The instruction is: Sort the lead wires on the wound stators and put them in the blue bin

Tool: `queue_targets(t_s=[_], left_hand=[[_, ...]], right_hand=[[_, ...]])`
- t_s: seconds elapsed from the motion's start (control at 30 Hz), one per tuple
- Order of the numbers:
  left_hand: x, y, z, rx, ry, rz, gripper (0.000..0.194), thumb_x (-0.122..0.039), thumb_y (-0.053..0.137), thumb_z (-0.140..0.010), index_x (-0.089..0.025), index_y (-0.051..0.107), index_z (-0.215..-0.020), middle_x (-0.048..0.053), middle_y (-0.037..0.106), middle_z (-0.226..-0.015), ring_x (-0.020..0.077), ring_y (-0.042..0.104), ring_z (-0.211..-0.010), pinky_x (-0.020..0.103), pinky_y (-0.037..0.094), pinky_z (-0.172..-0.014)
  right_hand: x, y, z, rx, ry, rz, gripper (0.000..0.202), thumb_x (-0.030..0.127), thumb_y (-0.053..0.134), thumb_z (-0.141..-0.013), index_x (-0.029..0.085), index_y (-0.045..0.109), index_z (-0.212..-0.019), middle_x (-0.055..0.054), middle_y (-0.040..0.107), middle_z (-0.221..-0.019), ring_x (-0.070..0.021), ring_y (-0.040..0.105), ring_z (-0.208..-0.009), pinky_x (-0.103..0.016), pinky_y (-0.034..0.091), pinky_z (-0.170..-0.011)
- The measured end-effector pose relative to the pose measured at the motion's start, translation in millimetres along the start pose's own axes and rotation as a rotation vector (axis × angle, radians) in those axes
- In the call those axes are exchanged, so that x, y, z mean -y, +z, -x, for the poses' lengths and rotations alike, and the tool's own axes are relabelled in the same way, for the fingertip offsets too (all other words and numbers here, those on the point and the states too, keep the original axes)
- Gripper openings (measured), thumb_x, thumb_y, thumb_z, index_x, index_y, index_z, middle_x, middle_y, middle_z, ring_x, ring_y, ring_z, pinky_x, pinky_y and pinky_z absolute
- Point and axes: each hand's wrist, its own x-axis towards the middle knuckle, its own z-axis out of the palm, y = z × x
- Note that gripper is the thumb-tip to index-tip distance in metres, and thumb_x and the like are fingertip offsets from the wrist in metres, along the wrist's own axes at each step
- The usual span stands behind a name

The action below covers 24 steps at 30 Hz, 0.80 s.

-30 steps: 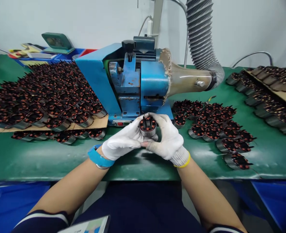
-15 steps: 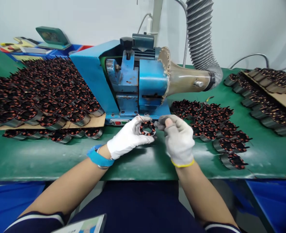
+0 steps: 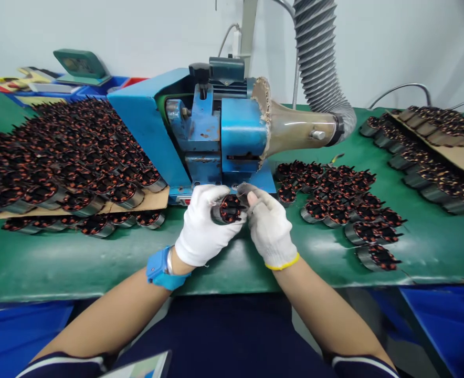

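Note:
My left hand (image 3: 202, 226), in a white glove, is closed around a motor stator (image 3: 230, 209) with a steel ring, black insulation and copper windings. Its wound end faces right and towards me. My right hand (image 3: 269, 223), in a white glove with grey fingertips and a yellow cuff, is closed in a pinch at the stator's right edge. Whatever lies between those fingertips is too small to make out. Both hands are just in front of the blue machine (image 3: 242, 126), above the green table mat (image 3: 224, 273).
Many stators (image 3: 78, 152) stand on cardboard at the left. A smaller group of stators (image 3: 338, 194) stands right of the machine, and more stators (image 3: 432, 173) line the far right. A grey ribbed hose (image 3: 320, 63) joins the machine's amber funnel (image 3: 295, 128).
My right hand has moved left, its fingertips now at the stator's edge. In my left hand the stator has turned and shifted slightly left. The view has shifted a little.

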Motion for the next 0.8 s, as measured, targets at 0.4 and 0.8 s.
queue_targets(t_s=[0.4, 0.8], left_hand=[[-2, 1.8, -8, 0.024, 0.115, -0.108, 0.049, -0.026, 0.077, -0.066, -0.021, 0.053, -0.109, 0.006, 0.054, -0.104, 0.0180, 0.063, -0.092, 0.029, 0.053, -0.078], [-12, 15.1, -40, 0.013, -0.035, -0.174, 0.038, -0.028, 0.072, -0.071, -0.021, 0.053, -0.103, 0.005, 0.052, -0.100, 0.0183, 0.061, -0.086, 0.032, 0.050, -0.078]], right_hand=[[9, 26, -26, 0.010, 0.005, -0.032, 0.019, 0.037, 0.065, -0.074, 0.017, 0.066, -0.073, 0.000, 0.067, -0.066, -0.0140, 0.063, -0.066, -0.028, 0.054, -0.069], [30, 29, -55, -0.106, -0.130, 0.364, 0.029, 0.044, 0.064, -0.074, 0.016, 0.069, -0.070, 0.005, 0.055, -0.054, -0.0105, 0.052, -0.058, -0.025, 0.044, -0.061]])
